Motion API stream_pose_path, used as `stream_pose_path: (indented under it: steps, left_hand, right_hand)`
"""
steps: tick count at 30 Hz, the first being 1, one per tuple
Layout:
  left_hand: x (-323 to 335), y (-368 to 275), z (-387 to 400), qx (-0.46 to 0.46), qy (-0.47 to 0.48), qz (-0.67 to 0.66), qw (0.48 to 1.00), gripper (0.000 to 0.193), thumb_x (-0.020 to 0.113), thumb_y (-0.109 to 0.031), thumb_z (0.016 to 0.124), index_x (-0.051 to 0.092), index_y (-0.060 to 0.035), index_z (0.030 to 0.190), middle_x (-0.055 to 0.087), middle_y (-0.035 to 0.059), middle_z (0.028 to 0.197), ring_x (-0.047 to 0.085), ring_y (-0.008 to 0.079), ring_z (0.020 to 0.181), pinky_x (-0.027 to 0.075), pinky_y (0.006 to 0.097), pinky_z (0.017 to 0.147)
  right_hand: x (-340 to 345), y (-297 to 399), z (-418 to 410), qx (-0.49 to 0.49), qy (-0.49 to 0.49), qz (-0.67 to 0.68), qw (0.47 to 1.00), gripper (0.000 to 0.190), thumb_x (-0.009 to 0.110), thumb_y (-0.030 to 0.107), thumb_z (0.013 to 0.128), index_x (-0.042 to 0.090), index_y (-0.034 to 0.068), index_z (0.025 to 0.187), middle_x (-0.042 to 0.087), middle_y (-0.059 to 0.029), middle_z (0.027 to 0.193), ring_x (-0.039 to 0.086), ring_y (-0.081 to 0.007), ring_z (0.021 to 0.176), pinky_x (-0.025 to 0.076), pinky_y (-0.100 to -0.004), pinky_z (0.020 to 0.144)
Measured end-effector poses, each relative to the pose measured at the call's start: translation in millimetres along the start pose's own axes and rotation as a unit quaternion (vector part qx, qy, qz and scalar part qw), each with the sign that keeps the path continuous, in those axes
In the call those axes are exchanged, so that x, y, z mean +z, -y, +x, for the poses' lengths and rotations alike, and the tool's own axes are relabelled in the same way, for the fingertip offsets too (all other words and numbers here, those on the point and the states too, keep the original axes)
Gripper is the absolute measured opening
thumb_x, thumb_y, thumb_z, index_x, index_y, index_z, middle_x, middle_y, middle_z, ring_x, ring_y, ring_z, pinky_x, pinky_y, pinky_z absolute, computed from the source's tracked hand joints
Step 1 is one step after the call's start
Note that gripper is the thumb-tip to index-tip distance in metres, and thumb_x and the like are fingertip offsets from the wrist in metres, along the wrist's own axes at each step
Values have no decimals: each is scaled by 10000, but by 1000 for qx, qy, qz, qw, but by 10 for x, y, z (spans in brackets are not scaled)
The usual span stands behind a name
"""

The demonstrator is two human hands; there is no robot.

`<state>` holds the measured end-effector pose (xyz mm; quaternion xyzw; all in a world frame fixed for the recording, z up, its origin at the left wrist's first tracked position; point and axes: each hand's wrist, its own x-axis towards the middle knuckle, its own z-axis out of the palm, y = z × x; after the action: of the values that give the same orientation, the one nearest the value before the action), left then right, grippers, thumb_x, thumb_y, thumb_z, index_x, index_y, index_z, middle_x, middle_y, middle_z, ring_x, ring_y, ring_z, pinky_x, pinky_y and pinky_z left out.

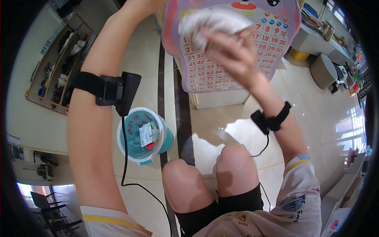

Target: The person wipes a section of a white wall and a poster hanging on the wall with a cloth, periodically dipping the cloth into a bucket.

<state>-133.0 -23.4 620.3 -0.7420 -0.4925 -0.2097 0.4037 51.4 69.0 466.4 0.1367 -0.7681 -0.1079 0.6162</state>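
Observation:
A purple-edged children's number chart board (204,69) faces me at the top, printed with red numerals in a grid. My right hand (234,56) is over its upper left part, blurred, with a crumpled white cloth (216,22) in its fingers. The cloth, blurred too, covers part of the upper numbers; whether it is cloth or paper is hard to settle. By the board's upper left edge is my left hand (148,5), cut off by the picture's top. Its fingers are out of sight, so its hold cannot be seen.
A teal waste bin (167,139) with a lining bag and litter stands on the tiled floor, left of my knees. Shoes fill a wooden rack (47,99) at the left. A round stool (322,72) and toys stand at the right. Cables hang from both wrist-worn devices.

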Motion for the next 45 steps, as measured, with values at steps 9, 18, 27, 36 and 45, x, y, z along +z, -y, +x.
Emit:
stream_pose_path:
  steps: [9,18,27,36,45]
  left_hand:
    - [59,6,-52,-9,15,-7,1000,605,640,13,777,543,-224,1325,265,73,1533,88,333,1443,223,463,1147]
    - [118,60,-23,14,1,13,1000,621,664,-12,765,537,-227,1333,247,101,1538,84,334,1444,181,481,1153]
    - [108,77,-27,17,-6,5,1000,617,663,-20,775,530,-224,1342,233,80,1545,80,327,1444,187,478,1155]
    - [101,82,-71,21,1,31,999,619,662,-20,769,533,-229,1338,247,85,1540,85,332,1443,188,479,1154]
    - [106,49,-73,9,0,11,1000,620,671,-18,755,544,-221,1327,260,91,1535,105,350,1438,191,478,1152]
  right_hand:
    - [500,-162,-314,18,29,-219,975,170,690,258,692,669,315,850,587,153,1205,534,-197,1083,441,-438,830]
    - [455,444,-1825,31,256,-35,966,296,604,191,719,701,215,997,600,85,1176,546,-197,1134,480,-472,886]
    - [124,-395,228,-60,-11,-115,992,182,672,210,693,700,228,872,591,77,1207,539,-228,1026,432,-422,818]
    - [702,172,-777,24,45,-86,995,358,732,230,666,700,248,1022,607,57,1137,573,-288,1024,468,-452,822]
    - [292,371,-1351,11,299,75,951,225,648,162,684,678,182,906,578,75,1177,565,-244,1017,443,-467,891]
